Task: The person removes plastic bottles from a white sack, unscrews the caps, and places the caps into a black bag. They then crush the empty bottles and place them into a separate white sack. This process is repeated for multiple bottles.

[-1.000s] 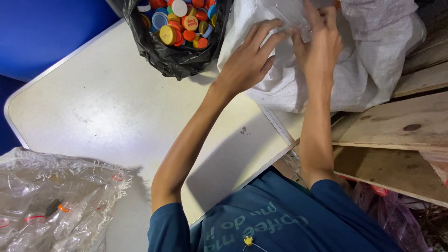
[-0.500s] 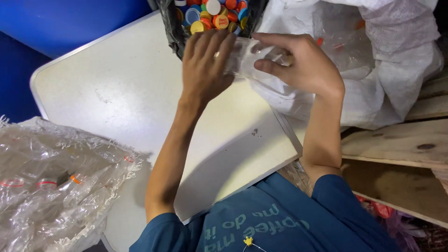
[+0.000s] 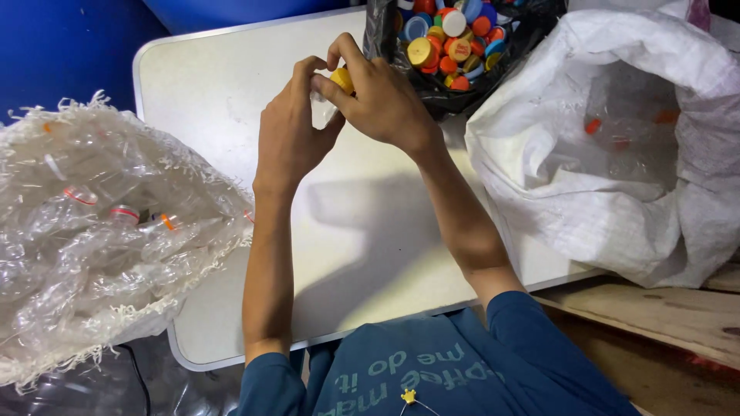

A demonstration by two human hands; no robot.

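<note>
My left hand (image 3: 289, 135) is wrapped around a small clear plastic bottle (image 3: 322, 114), which is mostly hidden by my fingers. My right hand (image 3: 383, 102) pinches the bottle's yellow cap (image 3: 341, 78) between thumb and fingers. Both hands meet above the far part of the white table (image 3: 231, 85). Just beyond them stands a black bag (image 3: 432, 96) full of coloured bottle caps (image 3: 451, 38).
A white woven sack (image 3: 617, 216) holding capped clear bottles lies open at the right. At the left, a frayed translucent sack (image 3: 100, 231) holds several clear bottles. Wooden planks (image 3: 663, 316) show at the lower right, and a blue surface (image 3: 62, 46) lies behind the table.
My hands came out of the white sack at the right with a bottle and moved left over the table. The right hand now grips the yellow cap.
</note>
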